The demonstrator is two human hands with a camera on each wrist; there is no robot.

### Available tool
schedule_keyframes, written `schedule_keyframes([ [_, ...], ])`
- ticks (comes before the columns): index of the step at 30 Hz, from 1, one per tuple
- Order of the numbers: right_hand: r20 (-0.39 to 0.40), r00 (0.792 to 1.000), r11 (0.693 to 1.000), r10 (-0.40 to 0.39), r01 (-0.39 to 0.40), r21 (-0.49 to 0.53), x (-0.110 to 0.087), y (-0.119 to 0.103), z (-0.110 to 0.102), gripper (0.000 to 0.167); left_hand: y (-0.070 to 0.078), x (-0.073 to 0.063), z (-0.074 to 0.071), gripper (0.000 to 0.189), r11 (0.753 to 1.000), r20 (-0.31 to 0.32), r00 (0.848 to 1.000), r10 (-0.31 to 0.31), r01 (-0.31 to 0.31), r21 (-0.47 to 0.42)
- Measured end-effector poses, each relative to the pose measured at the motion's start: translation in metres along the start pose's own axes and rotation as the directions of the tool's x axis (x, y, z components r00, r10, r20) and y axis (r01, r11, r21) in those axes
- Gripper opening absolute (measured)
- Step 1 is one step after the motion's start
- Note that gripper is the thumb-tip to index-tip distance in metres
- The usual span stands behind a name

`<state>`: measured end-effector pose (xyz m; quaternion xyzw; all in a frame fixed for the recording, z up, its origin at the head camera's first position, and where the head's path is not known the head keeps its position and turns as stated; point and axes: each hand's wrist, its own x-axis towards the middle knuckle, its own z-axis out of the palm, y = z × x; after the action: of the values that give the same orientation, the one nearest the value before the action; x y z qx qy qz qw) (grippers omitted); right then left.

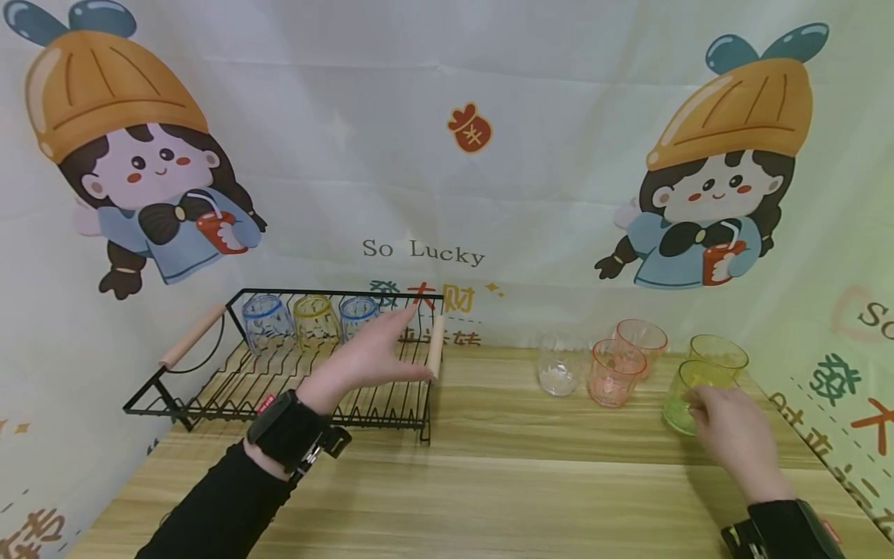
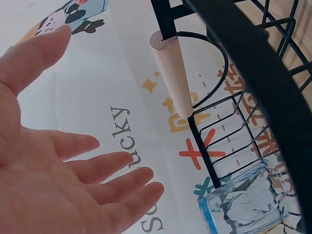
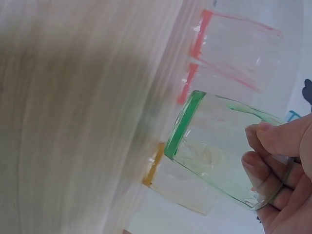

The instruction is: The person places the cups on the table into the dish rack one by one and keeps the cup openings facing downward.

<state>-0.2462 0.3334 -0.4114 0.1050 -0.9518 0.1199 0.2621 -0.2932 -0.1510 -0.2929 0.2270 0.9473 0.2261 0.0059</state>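
Note:
My right hand (image 1: 736,439) pinches the upper rim of a green-tinted glass cup (image 1: 673,407) at the right of the table. In the right wrist view, the thumb is outside that cup (image 3: 209,141) and fingertips show through its wall. Whether its base touches the table, I cannot tell. A yellow-rimmed cup (image 1: 722,341) stands just behind it. My left hand (image 1: 373,353) is held over the right part of a black wire rack (image 1: 398,423), fingers extended and thumb spread, holding nothing. In the rack's back row are a blue cup (image 1: 265,330), a yellow cup (image 1: 316,326) and another blue cup (image 1: 358,314).
Left of the green cup stand two red-rimmed cups (image 1: 615,384) and a clear cup (image 1: 559,373). The rack has a wooden handle (image 1: 192,335) at each end. A printed cloth (image 1: 391,171) hangs behind the wooden table (image 1: 517,481).

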Motion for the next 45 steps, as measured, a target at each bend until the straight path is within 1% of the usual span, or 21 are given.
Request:
schedule_keyframes([
  [8,-0.014,1.0,1.0,-0.011,0.011,0.029,-0.003,-0.012,-0.011,0.021,0.001,-0.001,0.002,0.11,1.0,-0.011,1.0,0.009,-0.009,-0.014],
  [18,-0.102,0.993,0.997,-0.062,0.067,0.043,0.001,-0.026,-0.024,0.021,0.005,-0.003,0.002,0.11,0.999,-0.041,0.999,0.015,-0.016,-0.037],
  [24,-0.117,0.99,0.995,-0.082,0.087,0.041,0.005,-0.037,-0.031,0.021,0.006,-0.003,0.003,0.111,0.998,-0.064,0.998,0.022,-0.026,-0.051],
  [27,-0.138,0.985,0.993,-0.098,0.106,0.045,0.007,-0.043,-0.033,0.022,0.008,-0.003,0.004,0.111,0.998,-0.081,0.996,0.028,-0.032,-0.058],
  [33,-0.197,0.972,0.986,-0.131,0.148,0.079,0.011,-0.057,-0.036,0.023,0.012,-0.003,0.006,0.111,0.996,-0.119,0.992,0.045,-0.054,-0.074],
  [36,-0.198,0.971,0.983,-0.131,0.154,0.104,0.013,-0.064,-0.037,0.023,0.014,-0.003,0.007,0.111,0.994,-0.133,0.99,0.051,-0.063,-0.086],
  [39,-0.198,0.971,0.98,-0.132,0.158,0.12,0.015,-0.07,-0.035,0.023,0.015,-0.003,0.009,0.11,0.993,-0.135,0.989,0.056,-0.069,-0.096],
  [45,-0.233,0.961,0.973,-0.149,0.184,0.139,0.019,-0.079,-0.031,0.025,0.017,-0.005,0.012,0.108,0.991,-0.149,0.987,0.054,-0.071,-0.111],
])
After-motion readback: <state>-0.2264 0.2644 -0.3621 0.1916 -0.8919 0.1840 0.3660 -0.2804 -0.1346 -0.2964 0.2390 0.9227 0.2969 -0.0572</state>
